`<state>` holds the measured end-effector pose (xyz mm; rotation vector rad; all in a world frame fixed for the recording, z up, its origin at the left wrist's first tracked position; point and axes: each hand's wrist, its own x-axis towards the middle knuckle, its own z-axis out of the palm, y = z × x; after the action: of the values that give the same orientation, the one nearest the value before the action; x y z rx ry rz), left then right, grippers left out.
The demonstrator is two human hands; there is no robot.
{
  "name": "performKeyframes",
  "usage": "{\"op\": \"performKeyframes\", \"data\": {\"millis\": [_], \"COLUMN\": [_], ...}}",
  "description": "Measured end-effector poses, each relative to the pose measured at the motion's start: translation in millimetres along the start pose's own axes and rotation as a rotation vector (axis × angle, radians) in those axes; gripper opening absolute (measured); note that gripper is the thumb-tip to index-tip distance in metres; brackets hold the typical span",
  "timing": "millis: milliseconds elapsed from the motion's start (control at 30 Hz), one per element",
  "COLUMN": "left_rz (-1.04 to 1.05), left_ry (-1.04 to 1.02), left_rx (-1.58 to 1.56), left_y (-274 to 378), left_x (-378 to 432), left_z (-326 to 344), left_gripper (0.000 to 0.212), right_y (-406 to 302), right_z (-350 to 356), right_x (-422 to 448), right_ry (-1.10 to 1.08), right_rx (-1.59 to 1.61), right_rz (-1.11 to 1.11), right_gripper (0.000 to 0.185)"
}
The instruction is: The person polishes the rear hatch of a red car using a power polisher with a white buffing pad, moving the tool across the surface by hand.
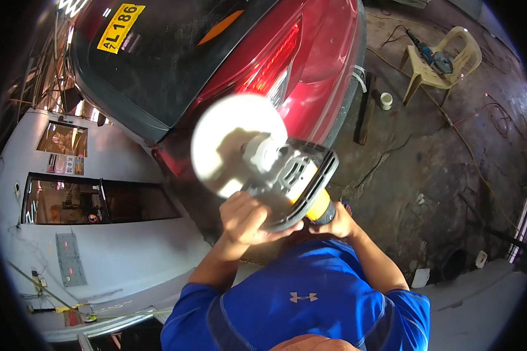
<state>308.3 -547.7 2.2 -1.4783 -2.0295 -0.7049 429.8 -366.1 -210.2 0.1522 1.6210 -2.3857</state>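
My left hand (243, 218) grips the black loop handle (329, 169) of a yellow-and-black power polisher (301, 175). My right hand (337, 223) is wrapped around the rear of its yellow body. On the polisher's head is a round white buffing pad (219, 140), brightly lit and partly in shadow. It overlaps the rear corner of a red car (320, 79) and the lower end of the tail light (274, 57). Whether the pad touches the paint, I cannot tell. A yellow sticker with writing (121, 28) is on the car's dark rear glass (158, 57).
To the right, a beige plastic chair (463, 39) bears a teal power tool (430, 57). A wooden plank (367, 109) and a white cup (386, 101) lie near the car. A yellow cord (465, 142) crosses the concrete floor. On the left stands a white wall (127, 250) with a window (66, 199).
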Motion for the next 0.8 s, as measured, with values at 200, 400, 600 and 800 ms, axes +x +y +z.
{"op": "performKeyframes", "data": {"millis": [200,400,600,800], "left_rz": [0.008,-0.062,-0.04,-0.042], "left_ry": [-0.033,-0.091,-0.054,0.083], "left_rx": [0.042,0.086,0.007,-0.011], "left_y": [2.6,30.3,15.6,-14.3], "left_x": [3.3,-40.1,-11.3,63.4], "left_z": [-9.7,-25.6,2.6,51.6], "left_gripper": [0.057,0.058,0.049,0.05], "right_y": [-2.3,41.3,7.3,-43.0], "right_z": [3.8,-2.7,-24.2,-43.5], "right_x": [13.4,13.0,12.9,10.9], "right_ry": [-0.134,-0.29,-0.121,0.088], "right_rx": [-0.056,-0.051,-0.086,-0.013], "right_rz": [-0.033,-0.053,0.017,0.001], "right_gripper": [0.047,0.048,0.052,0.06]}}
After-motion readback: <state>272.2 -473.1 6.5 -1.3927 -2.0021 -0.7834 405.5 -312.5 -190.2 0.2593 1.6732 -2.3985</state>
